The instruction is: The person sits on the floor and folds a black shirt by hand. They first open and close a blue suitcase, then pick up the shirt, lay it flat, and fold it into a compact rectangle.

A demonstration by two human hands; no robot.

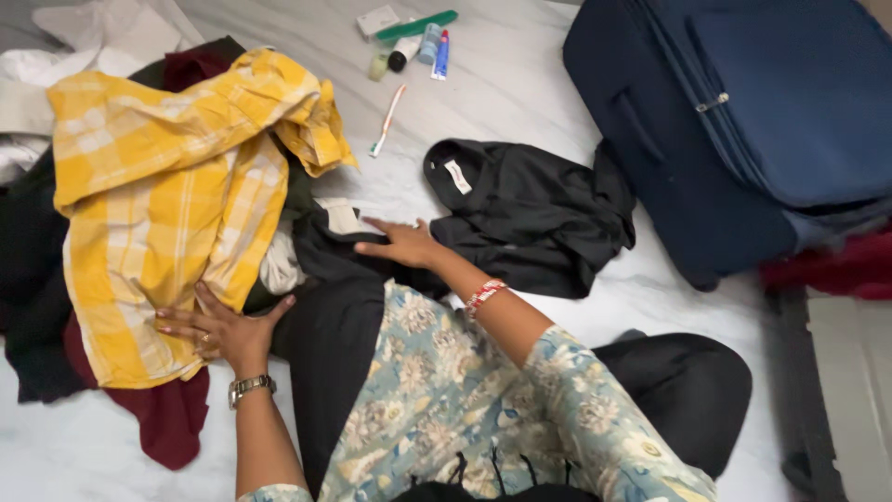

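While we sit on the white floor (520,84), both our hands rest flat on clothes.

Our left hand (223,330) lies w/ fingers spread wide on the bottom edge of the yellow checked shirt (167,214), holding nothing. Our right hand (401,244) lies flat & open on the dark garment (334,307) in front of us, just beside a small white tag; it grips nothing too. The yellow shirt sits on top of a pile w/ a dark red cloth (172,418) under it. A black shirt (530,214) lies crumpled near the right hand, touching the blue suitcase (743,121). A toothbrush (386,121) lies apart, up the floor, & little bottles & tubes (413,46) sit further up. White cloth (102,37) is at the top left.
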